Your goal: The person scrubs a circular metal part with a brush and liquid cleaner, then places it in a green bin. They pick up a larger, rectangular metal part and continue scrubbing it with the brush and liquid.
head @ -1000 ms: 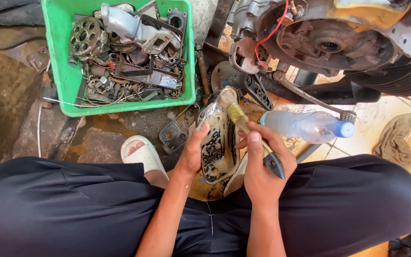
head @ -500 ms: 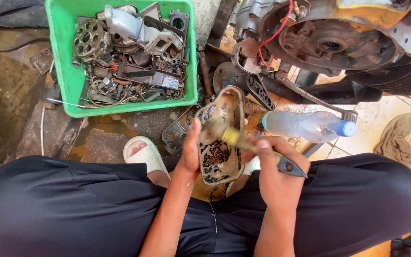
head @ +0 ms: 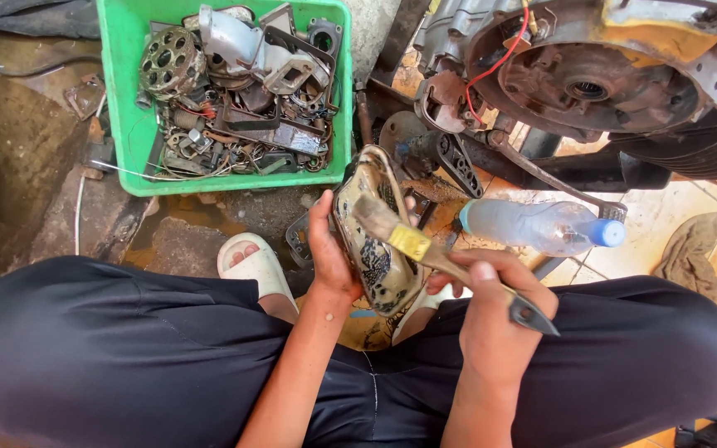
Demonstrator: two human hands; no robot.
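**Brush on a greasy engine cover**

Between the knees of a seated person, the left hand (head: 331, 253) grips a grimy metal cover (head: 375, 236) by its left edge, fingers curled behind it and thumb along the rim, holding it tilted with its hollow side up. The right hand (head: 491, 311) is closed around the handle of a paintbrush (head: 425, 249); its bristles rest on the upper part of the cover's inside, which looks wet and blotched with dark grease.

Beyond the hands, a green plastic crate (head: 122, 124) sits on the floor, heaped with metal parts: a perforated round piece, a pale cast bracket, flat plates, springs and wires. To the right of the cover lies a clear plastic bottle (head: 533, 226) on its side, blue cap on, pointing right. Above it stands a rusty engine (head: 591, 83) with a red wire across its open round housing.

The floor is rough, stained concrete on the left and orange tile on the right, where a brown rag (head: 690, 249) lies. A white sandal (head: 251, 265) shows beside the left knee.
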